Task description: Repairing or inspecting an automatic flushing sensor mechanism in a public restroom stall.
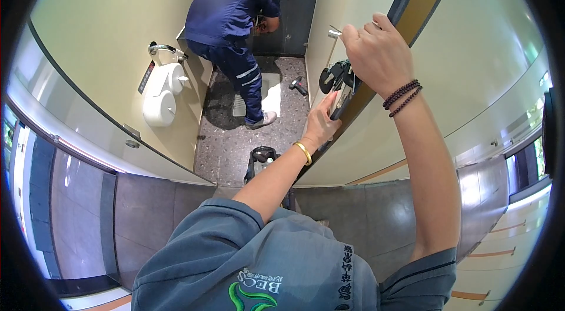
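My right hand (379, 55) is closed in a fist high at the edge of the stall door (376, 96). A thin metal piece pokes out by its fingers, but I cannot make out what they hold. Lower on the same edge, my left hand (322, 124) grips the door, with its thumb and fingers around a metal plate. Between the hands, a cluster of black and metal parts (337, 77) sits against the door's inner face; its kind is unclear. A gold bangle circles my left wrist, and dark beads circle my right.
Inside the stall a co-worker (229, 11) in dark blue bends over a dark panel (294, 17). A drill-like tool (299, 85) lies on the speckled floor (220, 149) near the squat toilet (271, 90). Paper rolls (160, 106) hang left. A black bag (262, 155) stands before me.
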Demonstrator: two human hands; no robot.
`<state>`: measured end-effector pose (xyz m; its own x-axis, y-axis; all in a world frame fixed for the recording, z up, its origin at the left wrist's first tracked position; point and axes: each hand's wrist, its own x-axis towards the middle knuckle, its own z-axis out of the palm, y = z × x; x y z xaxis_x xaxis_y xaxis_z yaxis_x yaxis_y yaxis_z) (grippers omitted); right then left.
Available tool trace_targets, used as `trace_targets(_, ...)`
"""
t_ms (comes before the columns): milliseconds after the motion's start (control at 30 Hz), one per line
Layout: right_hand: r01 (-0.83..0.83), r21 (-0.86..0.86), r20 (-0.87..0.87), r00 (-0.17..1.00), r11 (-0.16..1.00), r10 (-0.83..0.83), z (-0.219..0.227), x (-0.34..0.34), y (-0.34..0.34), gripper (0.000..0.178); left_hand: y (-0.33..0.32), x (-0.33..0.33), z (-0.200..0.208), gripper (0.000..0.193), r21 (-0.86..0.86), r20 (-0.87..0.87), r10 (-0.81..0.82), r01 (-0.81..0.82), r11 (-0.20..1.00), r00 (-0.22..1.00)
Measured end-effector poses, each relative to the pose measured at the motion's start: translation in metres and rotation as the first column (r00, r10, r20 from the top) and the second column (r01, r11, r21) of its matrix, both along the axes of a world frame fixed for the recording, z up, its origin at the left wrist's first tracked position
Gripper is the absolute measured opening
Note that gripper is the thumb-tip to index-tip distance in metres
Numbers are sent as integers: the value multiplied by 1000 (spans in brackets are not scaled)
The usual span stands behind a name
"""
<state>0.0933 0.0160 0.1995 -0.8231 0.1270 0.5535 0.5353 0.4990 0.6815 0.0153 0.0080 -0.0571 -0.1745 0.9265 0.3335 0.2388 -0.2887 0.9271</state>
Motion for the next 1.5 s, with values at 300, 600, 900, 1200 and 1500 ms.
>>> trace_targets(300,1,-43,-9,1000,999,-1,0,0,0,13,-5,-1,8,71,-15,-37,23,-24,1000,999)
trace_targets(600,28,-36,9,1000,999,-27,1,0,-2,14,-15,-2,24,73,-76,-43,37,-40,996,998)
trace_targets(900,7,-16,1,1000,1000,-7,1,-2,0,14,-9,0,11,75,87,-59,106,-101,991,993)
trace_targets(1200,20,-22,4,1000,1000,-19,1,-1,-1,15,-9,0,12,76,127,-58,120,-112,986,991)
trace_targets(1500,37,-28,1,999,999,-37,1,0,-1,16,-10,1,14,77,72,-65,94,-89,993,993)
